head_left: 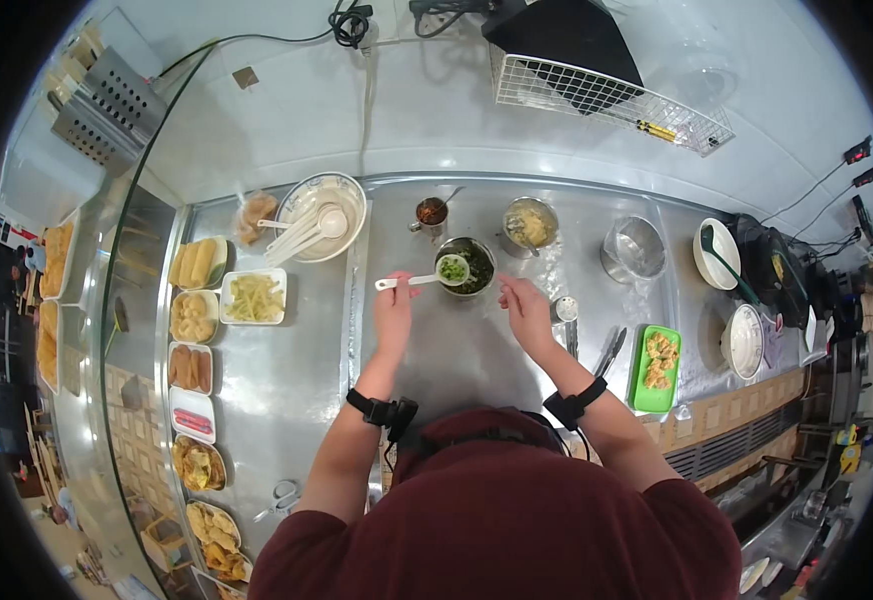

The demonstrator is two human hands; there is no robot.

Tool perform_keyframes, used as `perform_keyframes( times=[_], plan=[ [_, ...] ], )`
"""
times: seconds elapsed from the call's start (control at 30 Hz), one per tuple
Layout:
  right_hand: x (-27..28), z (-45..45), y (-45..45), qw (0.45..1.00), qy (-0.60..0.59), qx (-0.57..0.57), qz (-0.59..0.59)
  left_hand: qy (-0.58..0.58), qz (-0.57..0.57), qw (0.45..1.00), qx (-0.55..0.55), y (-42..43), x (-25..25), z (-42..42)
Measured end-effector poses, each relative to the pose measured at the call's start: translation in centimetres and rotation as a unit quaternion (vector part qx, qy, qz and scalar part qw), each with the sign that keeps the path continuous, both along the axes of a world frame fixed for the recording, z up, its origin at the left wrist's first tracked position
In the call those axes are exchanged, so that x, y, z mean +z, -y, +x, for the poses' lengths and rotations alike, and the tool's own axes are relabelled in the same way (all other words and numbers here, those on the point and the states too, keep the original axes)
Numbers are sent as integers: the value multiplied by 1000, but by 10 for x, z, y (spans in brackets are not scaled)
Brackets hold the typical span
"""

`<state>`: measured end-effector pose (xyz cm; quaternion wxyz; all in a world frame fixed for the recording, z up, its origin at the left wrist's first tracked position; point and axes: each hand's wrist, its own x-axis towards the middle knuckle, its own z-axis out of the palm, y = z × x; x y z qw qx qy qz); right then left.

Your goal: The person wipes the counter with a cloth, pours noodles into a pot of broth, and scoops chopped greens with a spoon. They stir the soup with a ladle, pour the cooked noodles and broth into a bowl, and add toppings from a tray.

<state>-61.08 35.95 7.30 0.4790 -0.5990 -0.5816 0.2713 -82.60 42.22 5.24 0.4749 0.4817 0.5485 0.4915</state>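
My left hand (393, 300) is closed round the handle of a white ladle (413, 282). Its bowl is filled with chopped green onions (452, 267) and hovers over a metal pot (476, 289) of dark green leafy contents. Close to the pot's right side is my right hand (523, 302), its fingers drawn together; whether they hold anything small is hidden. Behind the pot stand a small metal cup (430, 214) of reddish-brown sauce with a spoon in it and a metal container (530, 226) of pale yellow paste.
A large bowl (357, 222) of white ladles stands at back left. Food trays (255, 322) line the left side. Rightward are a small white-topped jar (565, 309), a knife (612, 352), a green tray (641, 394) of fried pieces and a metal pot (633, 250). Scissors (279, 500) lie front left.
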Motion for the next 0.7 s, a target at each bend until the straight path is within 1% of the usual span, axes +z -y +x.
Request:
perform_keyframes(
  times=[0.03,0.13,0.17,0.23,0.33,0.43,0.5,0.53,0.63,0.67,0.7],
  plan=[
    [-1,2,-2,1000,-21,-13,-17,11,4,1000,5,0,1,-2],
    [-26,10,-14,997,5,-42,-60,24,-1,1000,11,-1,11,-13],
    [-28,17,-18,991,84,-98,-25,27,-7,1000,-1,-2,14,-19],
    [-17,37,-29,947,242,-205,43,55,4,998,3,2,27,-23],
    [-20,66,-51,928,329,-158,-67,72,10,997,3,0,33,-22],
    [-36,81,-84,938,262,-118,-197,76,7,997,-2,-7,35,-15],
    [-40,91,-107,971,113,-143,-153,82,2,997,-5,-10,39,-6],
    [-44,95,-114,978,37,-155,-133,78,2,997,-9,-11,39,-3],
    [-44,117,-131,966,-30,-211,-146,71,-4,997,-15,-12,39,2],
    [-43,122,-128,976,36,-196,-91,72,-7,997,-14,-14,39,3],
    [-14,119,-120,978,102,-178,-36,73,-9,997,-13,-16,39,3]
  ],
)
